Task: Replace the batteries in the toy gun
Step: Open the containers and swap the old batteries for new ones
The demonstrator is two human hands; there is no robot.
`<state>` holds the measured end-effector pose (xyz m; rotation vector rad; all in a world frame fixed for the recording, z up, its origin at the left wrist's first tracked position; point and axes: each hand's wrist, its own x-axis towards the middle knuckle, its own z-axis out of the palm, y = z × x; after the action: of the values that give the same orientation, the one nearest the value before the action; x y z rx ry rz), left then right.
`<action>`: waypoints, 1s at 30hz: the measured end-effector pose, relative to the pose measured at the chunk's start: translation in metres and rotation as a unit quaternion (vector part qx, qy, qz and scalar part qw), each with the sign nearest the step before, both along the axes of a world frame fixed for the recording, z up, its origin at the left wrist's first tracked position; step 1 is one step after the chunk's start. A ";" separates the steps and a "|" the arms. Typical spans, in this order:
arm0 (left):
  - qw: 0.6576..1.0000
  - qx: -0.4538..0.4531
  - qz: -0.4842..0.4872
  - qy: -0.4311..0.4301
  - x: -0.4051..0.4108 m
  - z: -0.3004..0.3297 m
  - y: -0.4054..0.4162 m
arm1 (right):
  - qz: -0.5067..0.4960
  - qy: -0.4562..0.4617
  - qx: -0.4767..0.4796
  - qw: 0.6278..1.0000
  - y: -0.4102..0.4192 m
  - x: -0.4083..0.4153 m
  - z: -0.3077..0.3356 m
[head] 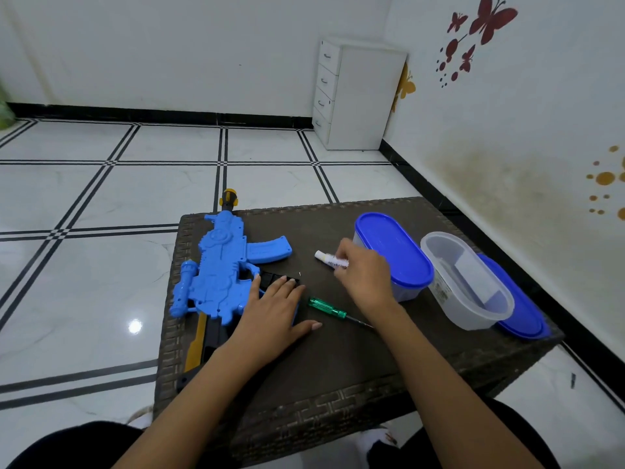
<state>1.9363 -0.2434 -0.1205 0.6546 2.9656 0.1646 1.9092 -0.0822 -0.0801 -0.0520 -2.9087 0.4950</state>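
Observation:
A blue toy gun (220,265) with a yellow muzzle and a black-and-yellow stock lies on its side along the left of a dark woven table (338,367). My left hand (275,309) lies flat, fingers straight, on the gun's black grip. My right hand (363,272) pinches white batteries (329,259) just above the table, right of the gun's magazine. A green-handled screwdriver (329,309) lies on the table between my two hands.
A lidded clear tub with a blue lid (394,248) stands behind my right hand. Right of it an open clear tub (468,282) sits beside a loose blue lid (522,309). A white drawer unit (358,93) stands in the room's far corner.

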 end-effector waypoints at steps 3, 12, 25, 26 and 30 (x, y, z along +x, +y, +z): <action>1.000 -0.006 -0.002 0.002 -0.002 -0.001 0.002 | -0.072 0.080 -0.074 0.991 0.031 0.007 0.020; 1.000 -0.002 0.002 0.031 -0.001 -0.004 0.009 | -0.261 -0.016 -0.004 0.965 0.153 0.012 0.024; 0.999 -0.009 0.006 0.030 -0.001 -0.004 0.010 | -0.184 0.170 -0.126 0.960 0.094 0.013 0.039; 0.999 -0.008 0.004 0.032 -0.001 -0.005 0.010 | -0.127 0.166 -0.154 0.966 0.076 0.011 0.038; 0.999 0.000 -0.001 0.032 -0.001 -0.006 0.009 | 0.030 -0.010 -0.087 0.996 0.011 0.002 0.004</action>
<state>1.9350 -0.2349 -0.1270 0.6748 3.0270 0.1473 1.9110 -0.0711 -0.0758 0.0072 -2.8860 0.7623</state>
